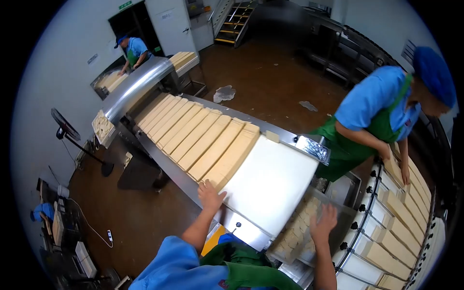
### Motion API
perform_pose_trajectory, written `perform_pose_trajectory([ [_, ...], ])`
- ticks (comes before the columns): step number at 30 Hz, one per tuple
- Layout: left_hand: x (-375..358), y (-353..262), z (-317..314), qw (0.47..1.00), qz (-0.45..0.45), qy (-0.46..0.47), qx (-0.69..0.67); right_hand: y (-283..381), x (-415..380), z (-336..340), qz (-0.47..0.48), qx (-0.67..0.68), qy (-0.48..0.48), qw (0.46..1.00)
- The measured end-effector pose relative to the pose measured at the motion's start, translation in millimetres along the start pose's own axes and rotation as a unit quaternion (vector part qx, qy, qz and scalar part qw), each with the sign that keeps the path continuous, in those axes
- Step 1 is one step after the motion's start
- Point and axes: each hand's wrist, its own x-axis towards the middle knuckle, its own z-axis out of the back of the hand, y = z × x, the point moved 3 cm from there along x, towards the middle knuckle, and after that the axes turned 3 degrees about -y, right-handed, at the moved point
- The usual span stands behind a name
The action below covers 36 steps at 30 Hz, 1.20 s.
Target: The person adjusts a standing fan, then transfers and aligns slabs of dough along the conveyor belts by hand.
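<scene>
My left hand is at the near end of the last pale slab on the conveyor, its fingers spread and touching or very close to the slab's end. Several more long, flat slabs lie side by side behind that one, running back to a curved metal hood. My right hand is raised over a clear bin of pale pieces, fingers apart, holding nothing. Bare white belt shows between the slabs and the belt's end.
A co-worker in a green apron handles slabs on a second conveyor at the right. Another person works behind the metal hood. A fan stands at the left. A small piece lies at the belt's far edge.
</scene>
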Motion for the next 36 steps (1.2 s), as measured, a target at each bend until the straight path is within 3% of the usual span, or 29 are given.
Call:
perform_pose_trajectory([
  [1,8.7,15.1,2.0,0.998,0.045,0.035,-0.014,23.2,11.4,-17.1,0.019,0.028,0.022,0.999],
  [4,27.8,47.6,-17.4,0.996,0.026,0.061,-0.063,83.3,46.8,-78.6,0.030,0.028,0.073,0.996],
  [8,31.3,32.4,-10.6,0.978,0.024,0.079,-0.189,146.5,89.4,-159.0,0.049,0.010,0.085,0.995],
  [11,31.2,29.2,-18.7,0.976,0.001,0.083,-0.203,197.8,128.5,-196.4,0.045,-0.022,0.108,0.993],
  [15,40.6,28.4,-7.5,0.976,-0.054,0.093,-0.191,253.9,192.0,-230.0,-0.007,-0.038,0.146,0.989],
  [17,46.2,26.2,-5.8,0.968,-0.037,0.206,-0.139,268.9,218.5,-243.2,-0.007,-0.039,0.148,0.988],
  [20,46.5,27.1,-10.0,0.979,-0.108,0.168,-0.047,289.7,243.2,-259.2,-0.030,-0.036,0.183,0.982],
  [22,51.3,27.1,-12.1,0.974,-0.115,0.195,-0.017,298.4,247.0,-259.6,-0.060,-0.037,0.216,0.974],
  [25,49.8,25.6,-11.0,0.967,-0.121,0.223,-0.013,296.0,241.7,-250.2,-0.074,-0.051,0.239,0.967],
  [28,50.5,23.0,-11.8,0.960,-0.136,0.242,-0.030,267.5,233.7,-223.9,-0.153,-0.050,0.227,0.960],
  [31,48.4,9.1,-11.6,0.940,-0.195,0.276,-0.052,212.0,208.8,-170.5,-0.290,-0.012,0.186,0.939],
  [34,30.6,-22.8,-10.8,0.868,-0.246,0.416,-0.111,152.0,172.0,-130.7,-0.347,-0.037,0.089,0.933],
  [35,22.9,-31.1,-16.6,0.869,-0.253,0.415,-0.090,123.7,157.0,-133.0,-0.325,-0.013,0.048,0.944],
  [36,17.1,-44.3,-17.0,0.878,-0.263,0.393,-0.073,118.7,144.6,-115.1,-0.373,0.024,0.056,0.926],
])
